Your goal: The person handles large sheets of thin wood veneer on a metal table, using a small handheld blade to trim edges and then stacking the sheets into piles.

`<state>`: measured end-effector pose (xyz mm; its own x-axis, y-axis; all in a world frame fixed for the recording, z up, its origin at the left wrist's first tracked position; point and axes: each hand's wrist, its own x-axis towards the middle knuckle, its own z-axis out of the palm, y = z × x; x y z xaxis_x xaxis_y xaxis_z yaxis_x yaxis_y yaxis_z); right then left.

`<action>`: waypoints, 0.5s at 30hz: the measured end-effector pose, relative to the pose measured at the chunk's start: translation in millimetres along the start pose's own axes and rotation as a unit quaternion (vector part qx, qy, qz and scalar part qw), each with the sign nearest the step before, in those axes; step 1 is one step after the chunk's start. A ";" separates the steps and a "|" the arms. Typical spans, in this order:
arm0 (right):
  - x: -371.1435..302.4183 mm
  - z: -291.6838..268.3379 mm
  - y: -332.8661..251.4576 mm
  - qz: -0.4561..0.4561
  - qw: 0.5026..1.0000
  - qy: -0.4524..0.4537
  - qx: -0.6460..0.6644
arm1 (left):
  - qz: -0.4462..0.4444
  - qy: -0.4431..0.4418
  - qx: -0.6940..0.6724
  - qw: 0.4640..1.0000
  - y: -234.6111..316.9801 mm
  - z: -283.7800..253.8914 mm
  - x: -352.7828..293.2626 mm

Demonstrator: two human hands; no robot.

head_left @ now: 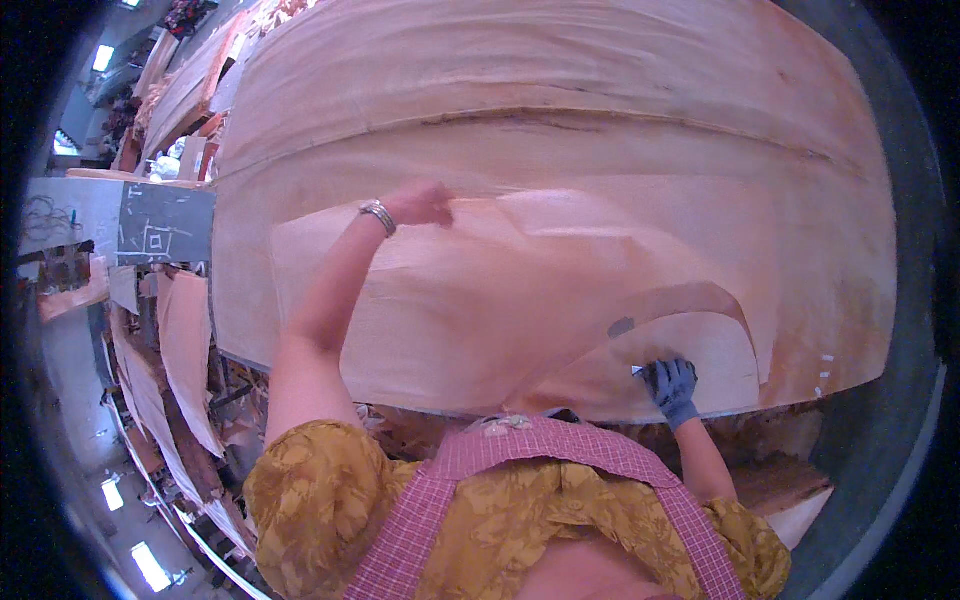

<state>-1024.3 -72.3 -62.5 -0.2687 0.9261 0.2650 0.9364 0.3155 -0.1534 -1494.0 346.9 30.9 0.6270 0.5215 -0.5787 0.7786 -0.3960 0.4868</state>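
Observation:
A thin pale veneer sheet (480, 310) lies on top of a large stack of wide veneer sheets (560, 110). My left hand (422, 204), bare with a metal bangle at the wrist, reaches forward and its fingers close on the thin sheet's upper edge. My right hand (671, 387) wears a dark blue glove and rests on a curled veneer piece (700, 340) at the stack's near edge. It is closed around a small tool (637, 371) whose pale tip sticks out to the left. A dark spot (621, 326) marks the veneer just above that hand.
Narrow veneer strips and scraps (185, 350) hang and pile up at the left. A grey machine panel (165, 223) stands beside the stack's left end. More wood stacks (185, 90) lie at the far left, and broken pieces (780, 480) sit under the near edge.

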 end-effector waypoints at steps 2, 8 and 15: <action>-1.4 4.2 1.2 0.004 1.000 -0.005 -0.006 | -0.001 0.006 0.036 0.999 -31.7 -16.9 -0.5; -9.9 9.2 1.3 0.017 0.999 -0.036 0.009 | -0.110 -0.091 0.201 0.969 -107.1 -78.0 -0.6; -16.9 7.8 -0.2 0.022 0.999 -0.045 0.006 | -0.132 0.278 0.177 0.935 -62.9 -61.5 123.0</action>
<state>-1021.7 -86.4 -74.4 -0.2476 0.9536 0.1711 0.9451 0.2766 -0.1739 -1467.4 482.5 -30.6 0.3794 0.9093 -0.1710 0.9252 -0.3728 0.0705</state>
